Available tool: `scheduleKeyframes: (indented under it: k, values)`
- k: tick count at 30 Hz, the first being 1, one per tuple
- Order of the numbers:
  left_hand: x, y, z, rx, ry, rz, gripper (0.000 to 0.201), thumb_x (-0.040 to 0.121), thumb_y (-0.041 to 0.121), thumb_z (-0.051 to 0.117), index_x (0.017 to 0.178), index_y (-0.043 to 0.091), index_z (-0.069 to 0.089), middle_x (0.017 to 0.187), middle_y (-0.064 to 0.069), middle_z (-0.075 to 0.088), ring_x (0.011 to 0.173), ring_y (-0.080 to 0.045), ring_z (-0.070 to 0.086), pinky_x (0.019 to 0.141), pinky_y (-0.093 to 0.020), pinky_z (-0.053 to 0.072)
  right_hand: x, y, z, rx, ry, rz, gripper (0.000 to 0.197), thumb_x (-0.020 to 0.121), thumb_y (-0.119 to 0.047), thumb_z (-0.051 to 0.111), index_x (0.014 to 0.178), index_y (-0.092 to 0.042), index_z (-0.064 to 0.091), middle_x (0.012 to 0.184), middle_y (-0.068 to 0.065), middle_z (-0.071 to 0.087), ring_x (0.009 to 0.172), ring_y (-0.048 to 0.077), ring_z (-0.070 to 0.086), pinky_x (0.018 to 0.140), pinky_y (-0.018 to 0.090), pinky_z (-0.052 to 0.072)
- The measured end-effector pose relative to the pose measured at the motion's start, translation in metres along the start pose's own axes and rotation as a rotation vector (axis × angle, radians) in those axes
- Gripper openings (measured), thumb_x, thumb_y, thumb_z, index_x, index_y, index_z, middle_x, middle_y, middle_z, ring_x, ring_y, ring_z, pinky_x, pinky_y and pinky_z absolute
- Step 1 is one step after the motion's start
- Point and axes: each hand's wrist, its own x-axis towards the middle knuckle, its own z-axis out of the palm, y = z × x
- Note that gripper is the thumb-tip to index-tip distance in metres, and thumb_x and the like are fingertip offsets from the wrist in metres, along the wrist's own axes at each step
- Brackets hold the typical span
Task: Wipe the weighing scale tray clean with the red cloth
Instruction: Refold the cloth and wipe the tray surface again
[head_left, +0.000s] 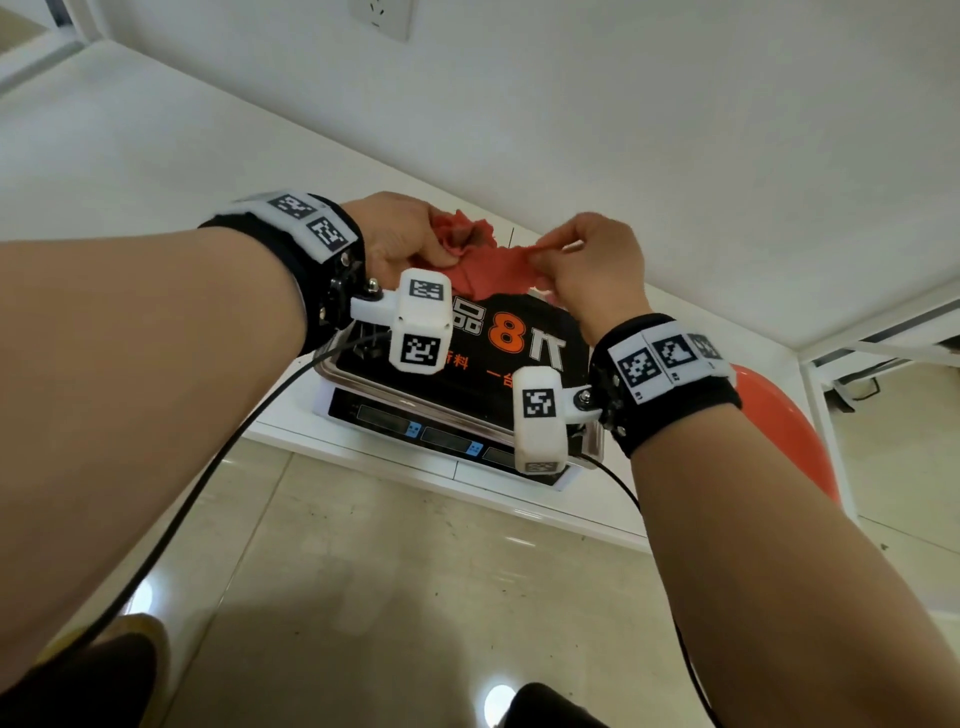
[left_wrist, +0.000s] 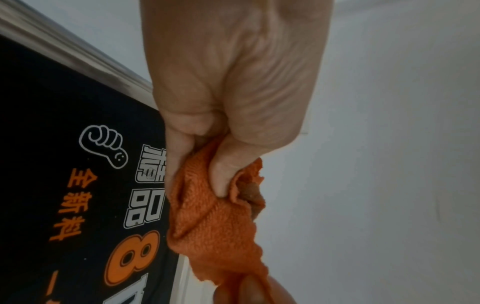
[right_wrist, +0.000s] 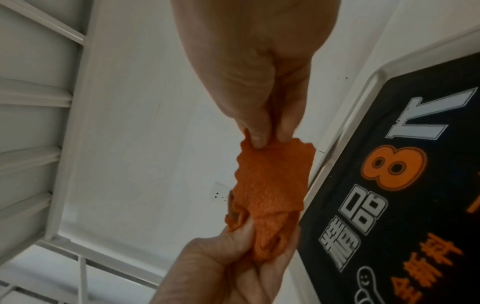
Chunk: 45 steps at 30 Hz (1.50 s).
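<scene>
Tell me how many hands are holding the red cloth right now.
2. The left hand grips a bunched end of the red cloth on the left; the right hand pinches the opposite edge on the right, both above the scale tray's far edge.

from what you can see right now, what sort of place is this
Probably a plain indoor workroom or small shop corner: an electronic weighing scale with a steel tray sits on a white shelf, above glossy beige floor tiles, with a white wall socket.

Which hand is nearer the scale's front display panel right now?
Right. The right hand holds the red cloth over the tray's far right corner; the left hand sits farther back-left from the display panel.
</scene>
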Motion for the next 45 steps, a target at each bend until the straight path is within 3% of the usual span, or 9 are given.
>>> scheduleKeyframes:
  k: [5, 9, 13, 19, 24, 28, 34, 42, 45]
  values:
    - [-0.002, -0.004, 0.005, -0.115, -0.015, 0.019, 0.037, 0.084, -0.026, 0.041, 0.094, 0.004, 0.059, 0.075, -0.004, 0.073, 0.072, -0.017, 0.073, 0.058, -0.034, 0.06, -0.004, -0.007, 0.013, 0.314, -0.038, 0.018, 0.022, 0.08, 0.002, 0.07, 0.087, -0.014, 0.057, 0.092, 0.023, 0.071, 0.084, 0.041, 0.074, 0.075, 0.051, 0.063]
    - [-0.002, -0.003, 0.009, -0.066, 0.029, 0.04, 0.03, 0.083, -0.021, 0.05, 0.09, 0.007, 0.061, 0.094, -0.012, 0.068, 0.088, -0.028, 0.069, 0.071, -0.04, 0.061, -0.007, -0.005, 0.024, 0.233, -0.112, 0.015, 0.009, 0.088, -0.012, 0.066, 0.093, -0.019, 0.065, 0.099, 0.009, 0.074, 0.096, 0.027, 0.072, 0.084, 0.047, 0.06]
    - [-0.006, -0.001, 0.011, -0.074, -0.026, 0.008, 0.025, 0.087, -0.016, 0.047, 0.085, 0.005, 0.061, 0.071, -0.01, 0.074, 0.069, -0.024, 0.072, 0.067, -0.037, 0.061, -0.014, -0.003, 0.018, 0.392, -0.404, 0.087, 0.032, 0.088, -0.024, 0.074, 0.117, -0.016, 0.061, 0.117, 0.004, 0.069, 0.108, 0.021, 0.069, 0.094, 0.042, 0.057]
    - [-0.004, 0.006, 0.014, -0.024, -0.247, -0.049, 0.033, 0.096, -0.004, 0.038, 0.119, 0.006, 0.058, 0.118, -0.012, 0.066, 0.108, -0.025, 0.065, 0.097, -0.04, 0.05, -0.008, 0.006, 0.007, 0.256, -0.193, 0.06, 0.03, 0.076, -0.003, 0.074, 0.099, -0.017, 0.059, 0.107, 0.014, 0.066, 0.099, 0.035, 0.072, 0.079, 0.048, 0.063]
    - [0.007, 0.004, -0.005, 0.265, 0.199, 0.053, 0.035, 0.09, -0.008, 0.044, 0.105, 0.016, 0.065, 0.117, -0.001, 0.066, 0.112, -0.015, 0.06, 0.079, -0.021, 0.048, 0.006, 0.033, -0.02, 0.437, 0.005, 0.193, 0.033, 0.088, 0.021, 0.049, 0.109, -0.005, 0.05, 0.102, 0.007, 0.06, 0.072, 0.014, 0.076, 0.057, 0.021, 0.058]
    - [0.006, -0.012, -0.022, 0.579, 0.311, 0.047, 0.036, 0.091, -0.005, 0.046, 0.118, 0.009, 0.065, 0.125, -0.005, 0.063, 0.119, -0.02, 0.056, 0.096, -0.028, 0.044, 0.01, 0.068, -0.017, 0.362, 0.068, 0.266, 0.038, 0.08, 0.027, 0.047, 0.09, -0.01, 0.049, 0.102, 0.016, 0.064, 0.065, 0.021, 0.075, 0.057, 0.029, 0.059]
    - [0.011, -0.021, -0.034, 0.831, 0.457, 0.01, 0.034, 0.093, 0.005, 0.047, 0.124, 0.002, 0.061, 0.13, -0.018, 0.057, 0.123, -0.033, 0.052, 0.107, -0.042, 0.041, 0.014, 0.101, -0.002, -0.327, 0.078, 0.334, 0.023, 0.083, -0.002, 0.052, 0.103, -0.012, 0.057, 0.098, 0.011, 0.062, 0.095, 0.035, 0.062, 0.076, 0.039, 0.05]
    - [0.016, -0.034, -0.045, 0.889, 0.414, -0.048, 0.035, 0.092, 0.01, 0.044, 0.119, -0.002, 0.063, 0.12, -0.019, 0.064, 0.112, -0.035, 0.062, 0.098, -0.046, 0.049, 0.021, 0.09, 0.015, -0.496, -0.133, 0.243, 0.029, 0.08, -0.03, 0.073, 0.097, -0.017, 0.053, 0.102, 0.006, 0.064, 0.08, 0.021, 0.065, 0.061, 0.026, 0.045]
    - [0.016, -0.036, -0.044, 0.945, 0.419, -0.083, 0.035, 0.092, 0.004, 0.046, 0.124, -0.003, 0.059, 0.128, -0.02, 0.059, 0.119, -0.035, 0.056, 0.097, -0.035, 0.044, 0.018, 0.089, 0.019, -0.585, -0.132, 0.224, 0.042, 0.078, -0.042, 0.079, 0.105, -0.019, 0.056, 0.109, 0.004, 0.063, 0.091, 0.023, 0.065, 0.074, 0.032, 0.053]
